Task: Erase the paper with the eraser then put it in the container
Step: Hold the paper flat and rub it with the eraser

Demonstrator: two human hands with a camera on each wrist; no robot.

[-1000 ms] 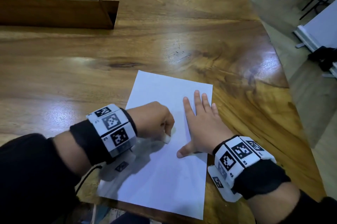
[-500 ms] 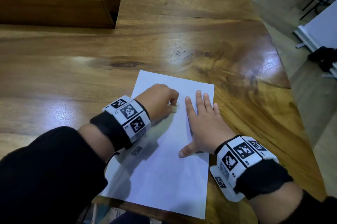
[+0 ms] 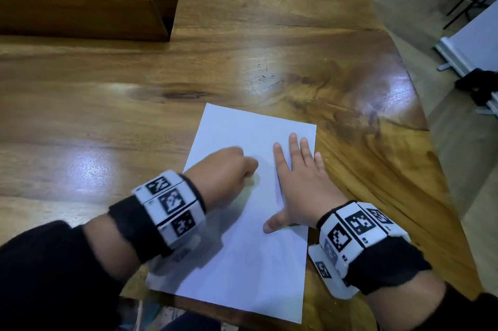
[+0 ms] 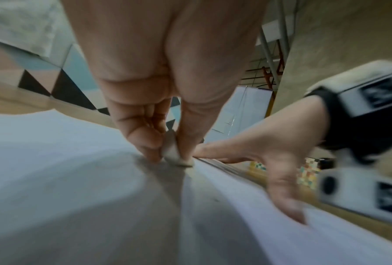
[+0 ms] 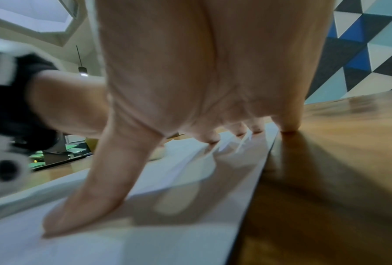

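White paper (image 3: 242, 223) lay on the wooden table (image 3: 107, 115) at approx 6 o'clock in the head view, near the table's front edge. L hand (image 3: 223, 169) sat at the sheet's left-middle, fingers curled w/ thumb and fingers pinched on a small whitish eraser (image 4: 173, 152); the eraser's bottom edge touched the paper, seen clearly in the left wrist view. From the head view the eraser showed only as a pale blur under the knuckles.

R hand (image 3: 301, 187) lay at 3 o'clock of the L hand, just beside it, palm down, fingers (image 3: 293, 150) straight and slightly spread, pressing the sheet. Thumb (image 5: 88, 197) stuck out toward 7 o'clock, flat on the paper. Little finger touched down past the sheet's right edge on bare wood, per the right wrist view.

Brown open container (image 3: 89, 18) stood at approx 10 o'clock, far back-left on the table, well apart from paper and both hands. Its inside was too dark to make out.

Both wrists wore white marker-tagged bands (image 3: 172, 204) over black straps, w/ black sleeves behind.
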